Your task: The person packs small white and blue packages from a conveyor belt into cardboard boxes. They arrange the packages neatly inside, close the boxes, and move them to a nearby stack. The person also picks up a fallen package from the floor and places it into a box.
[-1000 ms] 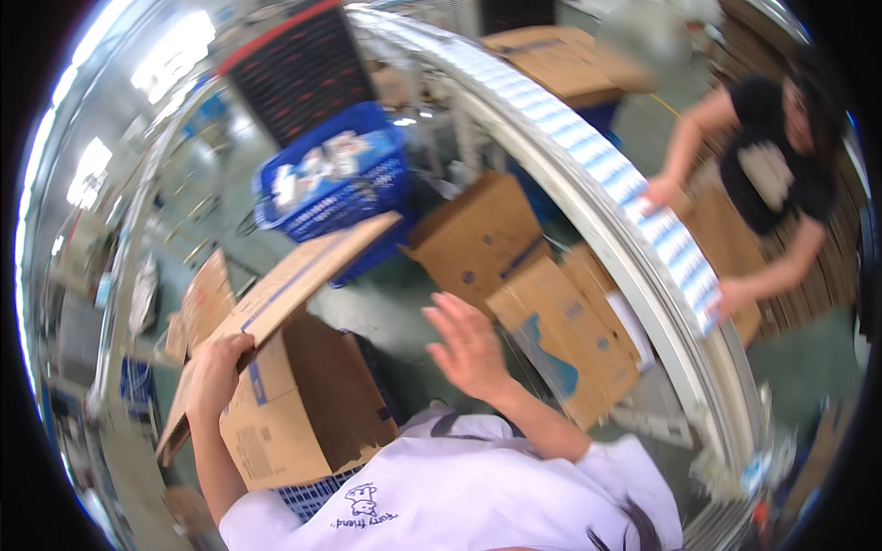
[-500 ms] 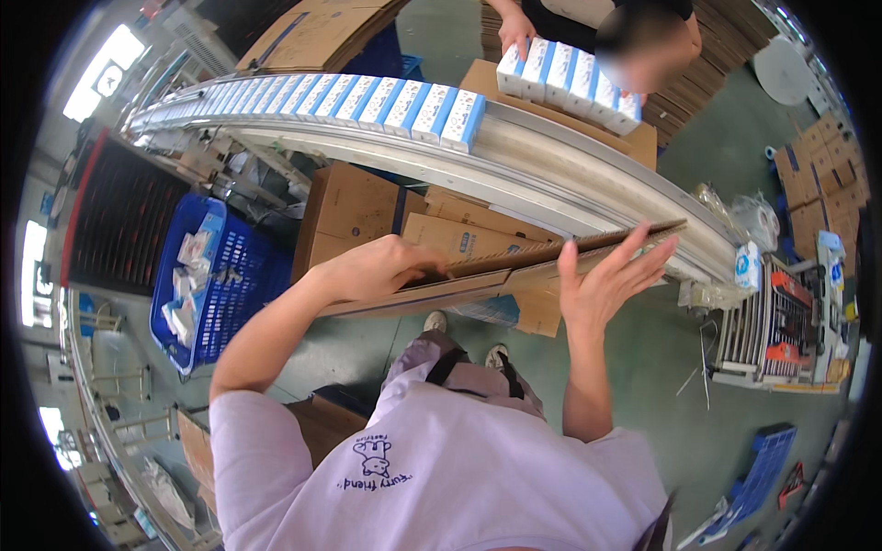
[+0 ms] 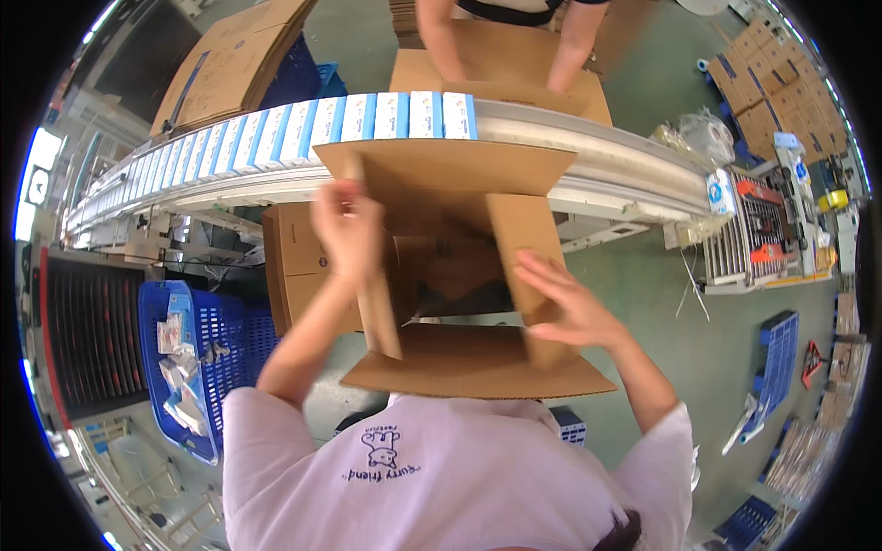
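An open brown cardboard box [image 3: 478,363] stands squared out in front of me, its flaps spread; something dark shows down inside it. My left hand [image 3: 349,230], smeared by motion, is at the box's left flap, with its fingers seemingly curled. Against the right flap [image 3: 537,266] rests my right hand [image 3: 565,303], fingers stretched and thumb apart. Beyond the box, a row of blue-and-white cartons [image 3: 358,118] stands on the conveyor [image 3: 588,161].
Across the conveyor a co-worker's arms [image 3: 574,46] reach into another open cardboard box [image 3: 505,64]. A blue basket [image 3: 220,367] with white packages stands at left. Folded cardboard [image 3: 230,64] lies at far left. A metal roller rack [image 3: 758,220] is at right.
The flat, folded cardboard between my hands has opened into a box. The carton row has shifted in view, and the co-worker's group of cartons no longer shows above the other box.
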Demonstrator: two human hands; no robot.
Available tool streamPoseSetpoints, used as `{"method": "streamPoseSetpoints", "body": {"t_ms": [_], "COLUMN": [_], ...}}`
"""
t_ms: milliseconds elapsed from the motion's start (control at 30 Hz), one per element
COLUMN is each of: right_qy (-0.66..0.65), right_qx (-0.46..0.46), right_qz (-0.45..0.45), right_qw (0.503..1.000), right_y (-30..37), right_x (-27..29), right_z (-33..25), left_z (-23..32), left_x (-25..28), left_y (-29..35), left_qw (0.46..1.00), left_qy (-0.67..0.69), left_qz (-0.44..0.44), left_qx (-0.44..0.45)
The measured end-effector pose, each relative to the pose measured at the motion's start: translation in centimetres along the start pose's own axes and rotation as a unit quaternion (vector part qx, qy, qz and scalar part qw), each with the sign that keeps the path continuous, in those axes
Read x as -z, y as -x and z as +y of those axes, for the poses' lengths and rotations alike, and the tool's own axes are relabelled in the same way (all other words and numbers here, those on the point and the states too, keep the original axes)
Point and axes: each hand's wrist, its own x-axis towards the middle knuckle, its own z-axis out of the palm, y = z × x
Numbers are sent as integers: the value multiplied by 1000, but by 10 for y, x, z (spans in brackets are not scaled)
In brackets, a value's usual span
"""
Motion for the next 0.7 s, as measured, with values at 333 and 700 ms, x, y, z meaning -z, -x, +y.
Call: {"method": "streamPoseSetpoints", "body": {"t_ms": [333,700], "right_qy": [293,291], "right_qx": [-104,-88], "right_qz": [8,528], "right_qw": [951,793], "right_y": [51,25], "right_x": [-39,-33], "right_z": [-88,72], "left_z": [-26,32], "left_x": [-122,-80], "left_y": [42,83], "left_qw": [676,765], "left_qy": [-302,-185], "left_qz": [-452,-462], "left_qx": [-497,-409]}}
